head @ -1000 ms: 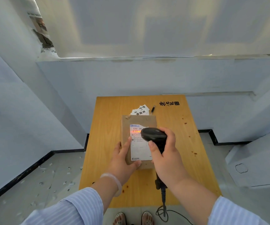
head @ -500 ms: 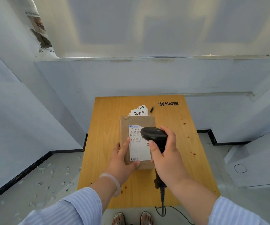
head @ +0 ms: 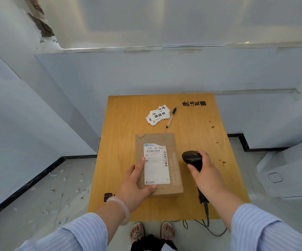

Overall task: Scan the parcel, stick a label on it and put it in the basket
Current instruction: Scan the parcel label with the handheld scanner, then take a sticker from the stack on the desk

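A: Head view: what does each grip have?

B: The right hand is wrapped around the black scanner, which is held just to the right of the parcel, apart from it. A dark cable runs from the scanner's handle down past the worktop's near edge.

A: And the left grip?

B: The left hand lies on the parcel's near left corner, thumb along the near edge, fingers touching the white shipping label. It presses rather than closes round it.

A: Where is the parcel?

B: Flat on the wooden worktop, near its middle. Beyond the parcel lies a small pile of white stickers, with a pen just to their right. I can't see a basket.
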